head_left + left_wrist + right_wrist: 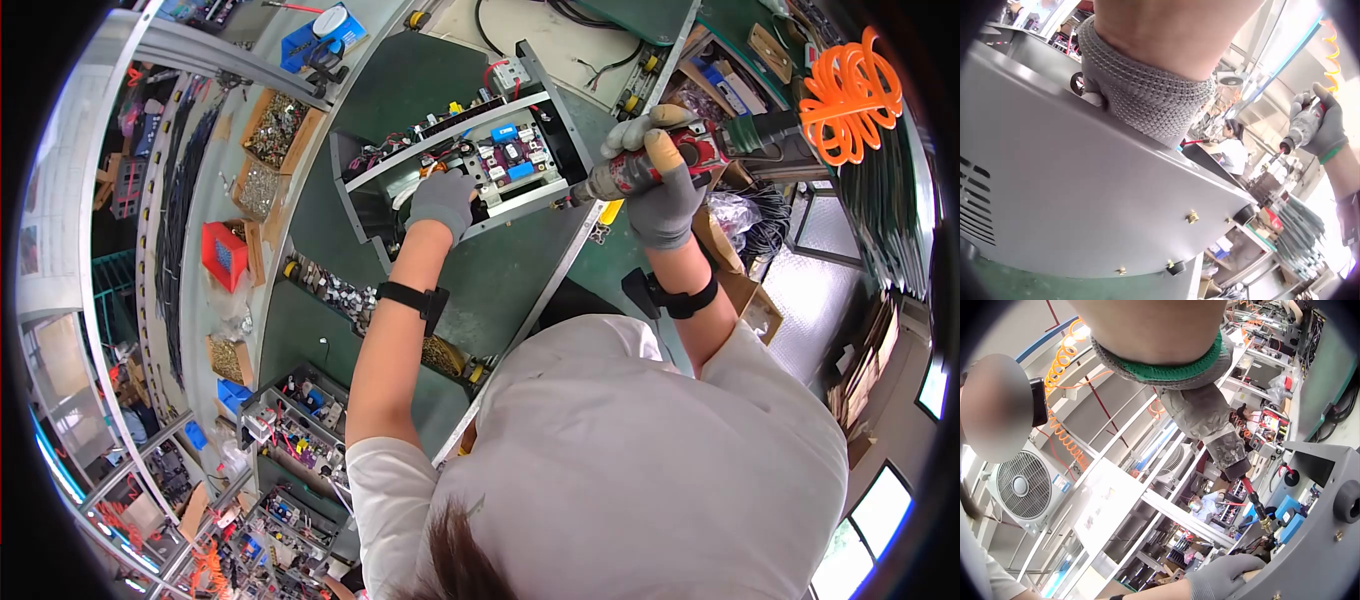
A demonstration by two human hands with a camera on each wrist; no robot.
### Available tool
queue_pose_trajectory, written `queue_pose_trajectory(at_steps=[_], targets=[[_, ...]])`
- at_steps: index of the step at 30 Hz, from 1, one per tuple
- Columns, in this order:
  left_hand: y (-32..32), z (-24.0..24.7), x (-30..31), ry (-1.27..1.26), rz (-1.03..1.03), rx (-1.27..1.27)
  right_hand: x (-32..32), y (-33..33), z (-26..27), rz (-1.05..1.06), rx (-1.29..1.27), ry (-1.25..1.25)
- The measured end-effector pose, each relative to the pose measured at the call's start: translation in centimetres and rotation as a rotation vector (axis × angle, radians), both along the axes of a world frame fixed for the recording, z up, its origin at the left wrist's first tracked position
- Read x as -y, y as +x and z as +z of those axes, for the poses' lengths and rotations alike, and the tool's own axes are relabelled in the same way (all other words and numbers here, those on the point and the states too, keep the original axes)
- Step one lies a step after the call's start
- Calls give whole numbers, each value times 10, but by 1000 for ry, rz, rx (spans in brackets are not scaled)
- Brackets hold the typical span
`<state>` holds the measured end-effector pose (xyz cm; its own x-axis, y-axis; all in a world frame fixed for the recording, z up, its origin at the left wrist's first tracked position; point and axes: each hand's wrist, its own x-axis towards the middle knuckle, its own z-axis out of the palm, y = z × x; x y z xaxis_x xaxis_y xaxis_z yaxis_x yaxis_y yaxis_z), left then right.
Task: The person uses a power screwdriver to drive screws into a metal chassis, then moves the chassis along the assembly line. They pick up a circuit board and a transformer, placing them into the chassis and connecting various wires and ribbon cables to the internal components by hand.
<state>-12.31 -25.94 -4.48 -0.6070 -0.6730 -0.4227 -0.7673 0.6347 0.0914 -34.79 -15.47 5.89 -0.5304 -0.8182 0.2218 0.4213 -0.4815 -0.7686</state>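
A grey metal equipment case (1097, 194) sits on the green bench, its top uncovered. Inside it, the head view shows a circuit board (513, 153) with blue and white components, plus wiring. My gloved left hand (443, 203) reaches over the near rail into the case, beside the board; its fingertips are hidden there. My gloved right hand (668, 185) grips a red-and-grey air driver (625, 176) around its body, just right of the case. In the right wrist view, the driver's bit (1254, 503) slants down toward the open top, with a brass-coloured piece at its tip.
An orange coiled hose (850, 97) hangs behind the driver. Left of the bench are wooden bins (275, 130) of small hardware and a red bin (224, 255). Another open case (300, 425) stands nearer on the left. Cables lie beyond the case.
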Motion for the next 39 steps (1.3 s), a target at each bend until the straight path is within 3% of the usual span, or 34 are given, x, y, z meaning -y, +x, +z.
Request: queue_pose_trajectory(at_steps=[6,15,20,23,28,33,36,39], targets=[[20,1,-16,-42,53,-40,21,17,-3,86,-19,15],[31,15,-26,184,101,182,41,63,-23,246,-140,44],[41,9,-25,203,84,101,46,86,-45,346,-245,17],[39,4,-20,267,165,133,46,96,-51,393,-152,43],[45,1,-16,290,180,99,47,106,-49,366,-263,-4],[41,-1,-18,303,224,120,39,113,-38,379,-161,44],[40,-2,-20,282,204,148,46,111,-54,308,-356,-24],[37,7,-22,284,200,141,45,114,-61,367,-303,-69]])
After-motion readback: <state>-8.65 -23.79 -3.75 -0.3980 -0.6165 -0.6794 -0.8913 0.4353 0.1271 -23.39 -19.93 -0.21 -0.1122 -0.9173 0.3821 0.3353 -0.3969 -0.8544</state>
